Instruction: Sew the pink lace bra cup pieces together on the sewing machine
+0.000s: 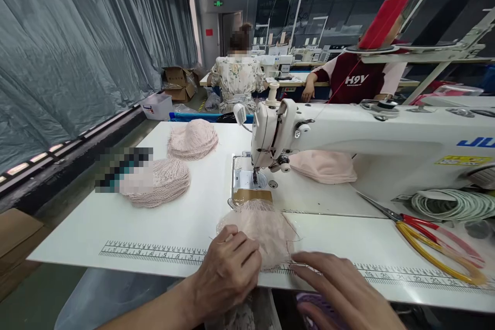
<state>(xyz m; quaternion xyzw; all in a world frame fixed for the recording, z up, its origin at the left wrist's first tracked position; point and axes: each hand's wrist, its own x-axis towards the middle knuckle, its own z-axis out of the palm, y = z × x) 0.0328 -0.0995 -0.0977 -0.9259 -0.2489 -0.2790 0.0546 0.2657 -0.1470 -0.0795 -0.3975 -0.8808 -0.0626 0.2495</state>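
A pale pink lace fabric piece, shaped like a bra cup (270, 229), lies at the table's front edge below the needle plate. My left hand (232, 263) is closed on its left lower side, fingers curled in. My right hand (340, 283) is open, its fingers stretched out and fingertips close to the piece's right lower edge; whether they touch it I cannot tell. Just beyond the piece is the sewing machine's presser foot (255, 176), over the metal plate (243, 179). The fabric piece lies in front of the foot, not under it.
Stacked lace cups (193, 139) and a second stack (166, 183) lie at left. Smooth pink cups (325, 166) sit beneath the machine arm (371, 134). Scissors (421, 237) and coiled cord (456, 203) are at right. Two people (237, 80) are beyond the table.
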